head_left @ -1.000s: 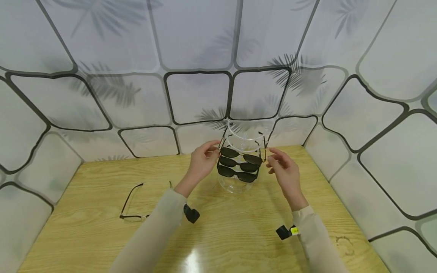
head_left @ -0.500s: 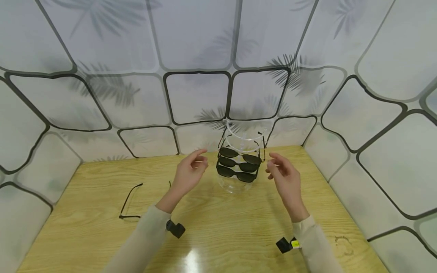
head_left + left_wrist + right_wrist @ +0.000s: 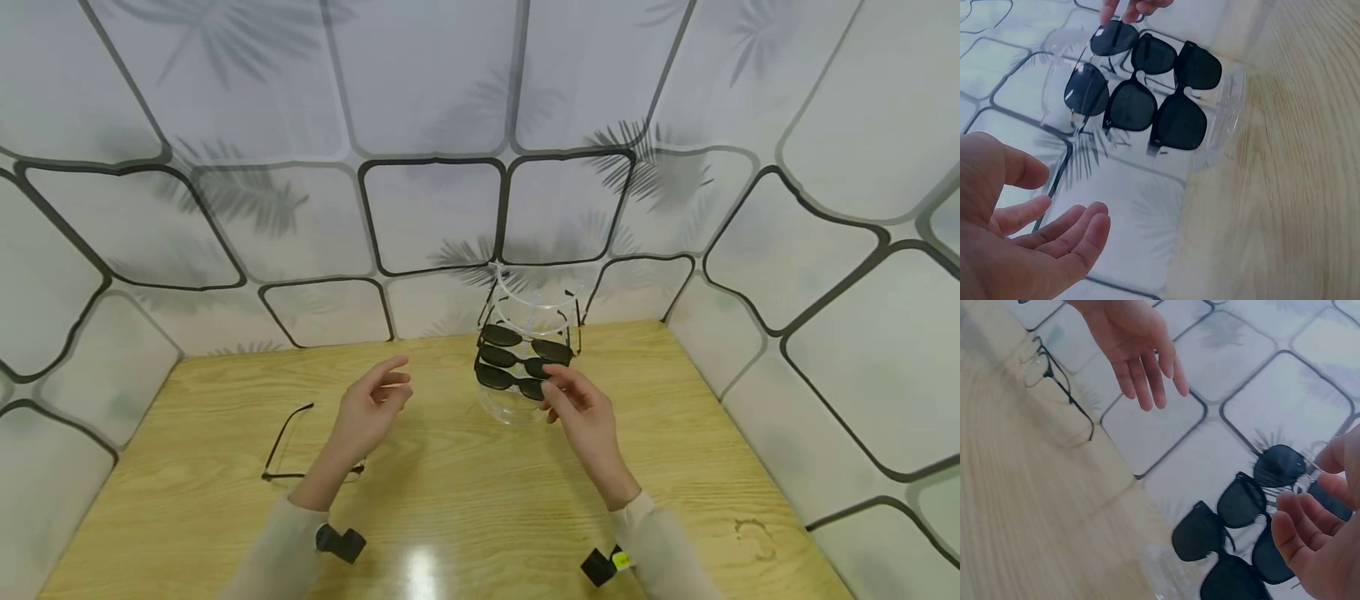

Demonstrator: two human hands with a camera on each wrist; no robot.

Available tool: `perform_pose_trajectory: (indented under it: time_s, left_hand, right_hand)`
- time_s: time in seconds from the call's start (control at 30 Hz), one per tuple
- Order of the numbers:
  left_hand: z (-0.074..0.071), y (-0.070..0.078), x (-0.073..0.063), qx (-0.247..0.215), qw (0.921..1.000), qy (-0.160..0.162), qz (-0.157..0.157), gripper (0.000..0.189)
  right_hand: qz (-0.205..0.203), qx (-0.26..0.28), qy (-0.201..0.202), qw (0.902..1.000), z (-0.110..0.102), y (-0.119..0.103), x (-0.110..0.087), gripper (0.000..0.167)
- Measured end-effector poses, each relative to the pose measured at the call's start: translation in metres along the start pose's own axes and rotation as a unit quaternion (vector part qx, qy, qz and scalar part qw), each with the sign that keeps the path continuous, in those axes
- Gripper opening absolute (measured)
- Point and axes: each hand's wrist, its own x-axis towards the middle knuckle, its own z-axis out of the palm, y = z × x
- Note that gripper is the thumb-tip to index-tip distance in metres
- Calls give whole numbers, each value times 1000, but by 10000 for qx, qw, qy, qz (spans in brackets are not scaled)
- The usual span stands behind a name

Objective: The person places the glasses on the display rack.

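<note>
Three pairs of dark sunglasses sit one above another on a clear acrylic display stand (image 3: 504, 412). The top pair (image 3: 1087, 90) has thin frames; the middle pair (image 3: 1132, 106) and bottom pair (image 3: 1180, 122) have thick black frames. My right hand (image 3: 583, 418), fingers loosely bent, overlaps the right-hand lenses in the head view and holds nothing. Off to the left, my left hand (image 3: 371, 412) hovers over the table with relaxed fingers, nothing in it. Partly behind that arm, clear-lens eyeglasses (image 3: 285, 476) lie on the table with their temples spread.
The wood-grain table (image 3: 480, 517) meets a patterned curtain (image 3: 435, 217) close behind the stand, and another fabric side (image 3: 840, 350) rises on the right. Stand tiers (image 3: 536, 305) show above the sunglasses. Each wrist wears a small black camera (image 3: 341, 543).
My left hand has drawn away from the sunglasses, down and left. My right hand has come off their right side and shifted left and down in front of the stand. The sunglasses stay put.
</note>
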Motion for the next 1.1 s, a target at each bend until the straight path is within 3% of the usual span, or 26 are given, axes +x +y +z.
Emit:
perform_pose_trajectory:
  time_s: [0.23,0.57,0.97,1.1]
  left_hand:
    - [-34,-10,-24,240,9994,233,-85,45]
    - [-86,-24,-49,682,9943,791,-205,44]
    - [-127,-50,-75,1459,9767,1290,-905,49]
    - [-136,-62,-81,1824,9707,1218,-977,47]
  right_hand:
    - [35,17,-705,9975,24,11,-10,29]
    - [532,-104,-1457,9878,68,20,-19,30]
    - [780,-37,-2165,9732,111,23,-28,34]
    - [846,-51,-2294,9696,123,25,-30,34]
